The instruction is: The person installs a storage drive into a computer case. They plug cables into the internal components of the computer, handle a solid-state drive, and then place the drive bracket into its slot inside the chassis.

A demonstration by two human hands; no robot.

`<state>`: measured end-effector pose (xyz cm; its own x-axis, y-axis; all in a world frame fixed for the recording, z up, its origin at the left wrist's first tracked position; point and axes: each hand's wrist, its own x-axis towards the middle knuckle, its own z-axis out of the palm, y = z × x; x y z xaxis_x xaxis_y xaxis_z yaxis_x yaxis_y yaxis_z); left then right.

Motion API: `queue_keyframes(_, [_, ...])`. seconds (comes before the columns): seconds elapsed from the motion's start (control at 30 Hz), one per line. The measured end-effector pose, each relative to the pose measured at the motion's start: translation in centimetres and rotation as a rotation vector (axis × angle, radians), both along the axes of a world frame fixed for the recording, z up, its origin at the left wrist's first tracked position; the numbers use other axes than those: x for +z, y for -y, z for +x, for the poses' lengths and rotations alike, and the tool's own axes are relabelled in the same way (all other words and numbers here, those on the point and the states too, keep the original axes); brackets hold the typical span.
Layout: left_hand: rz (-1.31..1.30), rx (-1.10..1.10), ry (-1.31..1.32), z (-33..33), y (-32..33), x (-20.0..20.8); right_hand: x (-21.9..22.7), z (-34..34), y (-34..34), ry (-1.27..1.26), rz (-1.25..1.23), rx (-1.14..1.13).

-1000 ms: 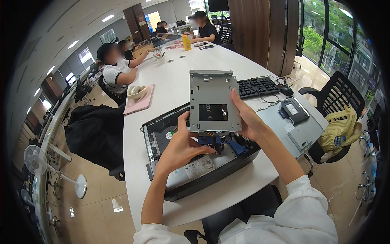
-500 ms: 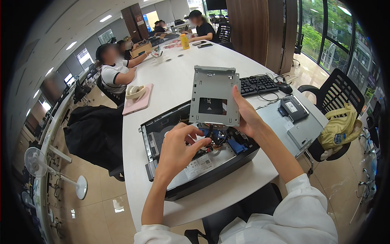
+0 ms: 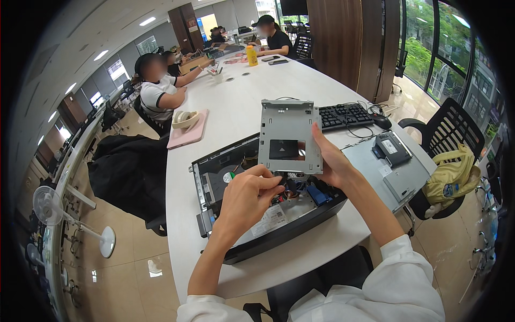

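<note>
My right hand (image 3: pixel 335 163) grips a grey metal drive bracket (image 3: pixel 287 121) by its right edge, thumb on its face. Through the bracket's cutout shows a dark drive (image 3: pixel 283 149). Just under the lower edge of the bracket, my left hand (image 3: pixel 249 196) is closed in a pinch on a black cable (image 3: pixel 280 176); the cable's end is partly hidden by the fingers. Both hands are above an opened black computer case (image 3: pixel 279 236), which lies on its side with wires, a blue plastic part (image 3: pixel 320 195) and a fan inside.
Right of the case lies its grey side panel (image 3: pixel 370 166), behind it a black keyboard (image 3: pixel 346 115) and mouse (image 3: pixel 382 121). A pink tablet case (image 3: pixel 190 137) with headphones (image 3: pixel 185 119) is at left. People sit along the white table (image 3: pixel 230 102); an office chair (image 3: pixel 450 129) is at right.
My left fingers have come together on the cable beneath the bracket, where they were more spread before. The view has shifted slightly; the right hand keeps its hold.
</note>
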<state>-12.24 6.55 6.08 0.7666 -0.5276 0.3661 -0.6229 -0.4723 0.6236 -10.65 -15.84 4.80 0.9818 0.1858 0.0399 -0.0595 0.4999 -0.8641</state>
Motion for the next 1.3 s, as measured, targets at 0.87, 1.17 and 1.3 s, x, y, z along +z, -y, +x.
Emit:
queue_keyframes(0.87, [-0.347,0.181,-0.355,4.7,-1.9,-0.5,-0.1,2.3,2.0,-0.077,-0.141,0.07])
queue_keyframes(1.17, [-0.393,0.023,-0.593,4.7,-1.8,-2.0,0.2,5.7,1.1,-0.03,-0.247,0.203])
queue_keyframes(1.3, [-0.499,0.034,-0.742,6.3,-1.5,-2.1,0.1,6.8,0.7,0.028,-0.33,0.206])
